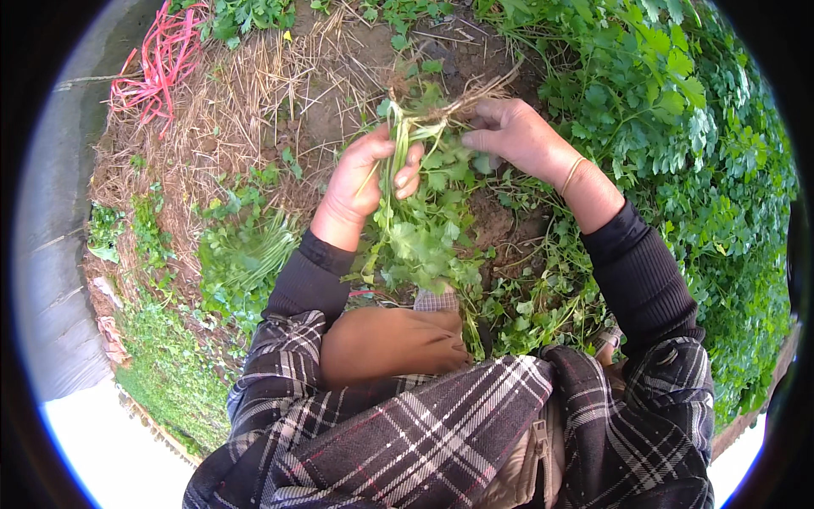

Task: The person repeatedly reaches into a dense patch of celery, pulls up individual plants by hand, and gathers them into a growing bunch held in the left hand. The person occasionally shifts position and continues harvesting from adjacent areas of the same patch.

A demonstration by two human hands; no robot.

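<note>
My left hand [373, 172] is closed around the stalks of a bunch of leafy celery [424, 229]. The bunch hangs with its green leaves down toward me and its pale root ends [441, 112] up and away. My right hand [513, 136] is beside the root ends, with thumb and fingers pinched together. Thin brownish roots stick out past its fingers; whatever lies in the pinch is too hidden to make out. A cut bundle of similar greens [263, 254] rests on the ground left of my left forearm.
Dense leafy plants [661, 110] grow along the right side. Dry straw [263, 93] covers soil at the far left, where a tangle of pink plastic strips [161, 64] lies. A grey strip [55, 229] runs down the left edge. Loose leaves [543, 314] are scattered by my feet.
</note>
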